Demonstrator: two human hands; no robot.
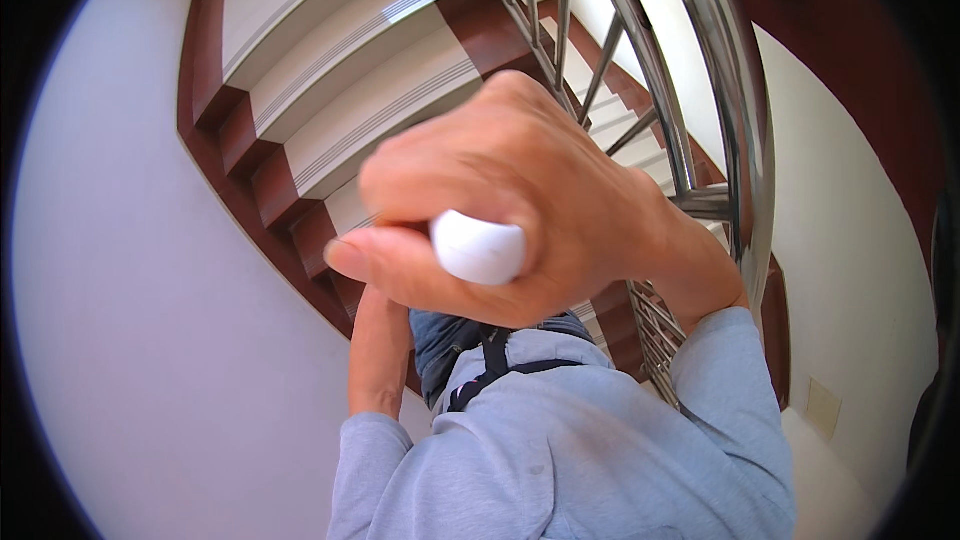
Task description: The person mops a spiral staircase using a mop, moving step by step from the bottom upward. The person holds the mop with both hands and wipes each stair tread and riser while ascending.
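My right hand (480, 202) is raised close to the camera, its fingers closed around a white object. Only the rounded white end (480, 247) of that object shows, between thumb and curled fingers; the rest is hidden by the hand, so its kind cannot be told. Slight blur softens the hand. On the left, my left forearm (380, 360) extends up behind the right hand, which hides my left hand.
Pale stair treads (375, 142) with dark red edges lie beyond the hands. A stainless-steel railing (739, 112) runs close beside my right arm. The white wall (187, 300) stands to the left. More steps show through the railing bars.
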